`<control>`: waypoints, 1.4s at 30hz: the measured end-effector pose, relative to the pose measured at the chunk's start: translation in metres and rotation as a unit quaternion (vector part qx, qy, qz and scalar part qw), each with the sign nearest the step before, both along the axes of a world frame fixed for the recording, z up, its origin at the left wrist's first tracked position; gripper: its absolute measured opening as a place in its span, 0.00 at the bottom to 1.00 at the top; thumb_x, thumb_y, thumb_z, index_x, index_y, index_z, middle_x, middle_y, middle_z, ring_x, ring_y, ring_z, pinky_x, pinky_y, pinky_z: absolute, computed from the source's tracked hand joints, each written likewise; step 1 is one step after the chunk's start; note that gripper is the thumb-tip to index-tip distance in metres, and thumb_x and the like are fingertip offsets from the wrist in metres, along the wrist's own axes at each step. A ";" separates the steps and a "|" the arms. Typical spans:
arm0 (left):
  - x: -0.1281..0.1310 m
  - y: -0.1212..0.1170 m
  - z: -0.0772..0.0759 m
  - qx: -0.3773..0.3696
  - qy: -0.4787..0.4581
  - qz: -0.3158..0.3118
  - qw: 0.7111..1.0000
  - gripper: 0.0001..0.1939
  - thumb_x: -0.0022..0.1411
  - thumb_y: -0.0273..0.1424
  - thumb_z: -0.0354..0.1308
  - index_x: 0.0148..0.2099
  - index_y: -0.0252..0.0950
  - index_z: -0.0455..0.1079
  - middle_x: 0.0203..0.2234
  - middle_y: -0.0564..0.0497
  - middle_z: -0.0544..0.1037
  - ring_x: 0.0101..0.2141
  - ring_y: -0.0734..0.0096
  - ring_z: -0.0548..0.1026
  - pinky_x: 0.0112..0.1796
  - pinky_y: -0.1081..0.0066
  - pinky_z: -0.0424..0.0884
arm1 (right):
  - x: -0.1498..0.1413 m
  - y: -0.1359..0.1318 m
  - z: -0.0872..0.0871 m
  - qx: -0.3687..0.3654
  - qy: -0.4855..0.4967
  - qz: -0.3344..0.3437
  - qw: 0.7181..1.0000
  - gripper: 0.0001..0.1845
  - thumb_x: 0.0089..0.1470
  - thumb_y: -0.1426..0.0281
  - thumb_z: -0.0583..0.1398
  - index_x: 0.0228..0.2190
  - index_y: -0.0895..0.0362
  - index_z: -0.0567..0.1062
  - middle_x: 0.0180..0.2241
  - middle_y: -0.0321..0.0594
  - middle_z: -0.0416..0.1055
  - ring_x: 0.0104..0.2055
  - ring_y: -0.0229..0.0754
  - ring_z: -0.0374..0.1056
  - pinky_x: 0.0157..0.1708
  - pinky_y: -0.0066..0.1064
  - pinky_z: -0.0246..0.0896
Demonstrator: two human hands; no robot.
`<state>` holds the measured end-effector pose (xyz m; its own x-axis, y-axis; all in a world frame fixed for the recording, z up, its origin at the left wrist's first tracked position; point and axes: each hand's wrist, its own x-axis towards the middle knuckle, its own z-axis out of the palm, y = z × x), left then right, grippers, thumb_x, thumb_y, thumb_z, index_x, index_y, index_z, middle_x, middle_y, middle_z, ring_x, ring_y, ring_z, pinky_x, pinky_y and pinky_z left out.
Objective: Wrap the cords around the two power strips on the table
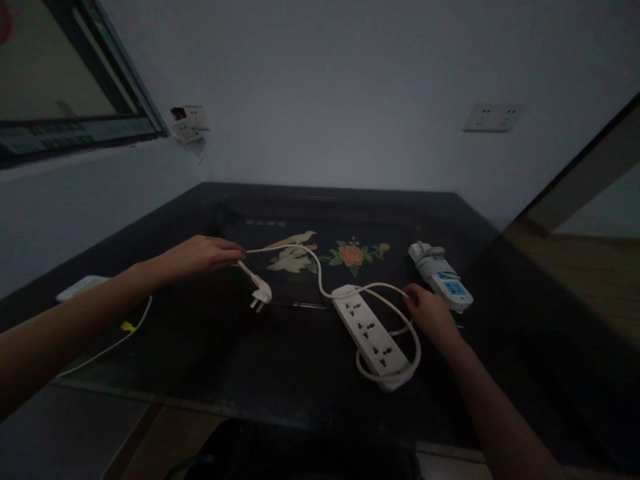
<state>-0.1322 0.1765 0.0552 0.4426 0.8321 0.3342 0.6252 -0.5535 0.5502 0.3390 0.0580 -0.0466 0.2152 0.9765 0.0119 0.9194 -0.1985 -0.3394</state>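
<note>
A white power strip (371,337) with several sockets lies slanted on the dark table. Its white cord (323,273) loops around the strip and runs left across the table to my left hand (207,257). That hand is closed on the cord close to the plug (261,294), which hangs below the fingers with its prongs pointing down. My right hand (431,313) pinches another stretch of the same cord just right of the strip. Beyond it lies a second power strip (443,277), with its own cord wound around it and blue-framed sockets at the near end.
The black table (300,347) bears a printed bird and flower. At the left, a white device (83,288) lies partly behind my forearm, with a thin white cable (117,343) and yellow tag. Wall outlets (493,117) sit at right; loose sockets (187,127) hang near the window.
</note>
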 end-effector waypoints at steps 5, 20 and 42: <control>-0.009 -0.005 -0.026 -0.025 0.144 -0.081 0.986 0.11 0.53 0.38 0.60 0.40 0.46 0.77 0.46 0.48 0.77 0.38 0.62 0.78 0.40 0.68 0.73 | 0.000 0.000 0.001 -0.002 -0.013 0.002 1.000 0.10 0.57 0.69 0.54 0.39 0.55 0.73 0.27 0.40 0.73 0.30 0.41 0.69 0.27 0.27 0.54; -0.021 0.005 -0.081 -0.090 0.139 -0.112 0.980 0.11 0.55 0.35 0.58 0.41 0.45 0.77 0.51 0.49 0.74 0.45 0.59 0.76 0.46 0.64 0.71 | 0.000 0.001 0.002 -0.004 -0.007 -0.002 1.000 0.10 0.58 0.68 0.54 0.39 0.55 0.73 0.27 0.39 0.73 0.29 0.40 0.69 0.27 0.28 0.53; 0.187 -0.041 -0.064 0.118 0.275 -0.284 0.911 0.07 0.65 0.32 0.48 0.40 0.36 0.65 0.33 0.47 0.76 0.37 0.66 0.72 0.42 0.68 0.63 | 0.001 -0.001 0.008 0.011 0.019 0.022 1.000 0.09 0.55 0.70 0.56 0.39 0.54 0.72 0.26 0.37 0.72 0.28 0.40 0.68 0.27 0.27 0.52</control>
<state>0.0553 0.1351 -0.0090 0.9340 0.3502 0.0713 0.3460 -0.9360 0.0646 0.3396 0.0572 -0.0387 0.1730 0.9846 0.0256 0.9138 -0.1507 -0.3773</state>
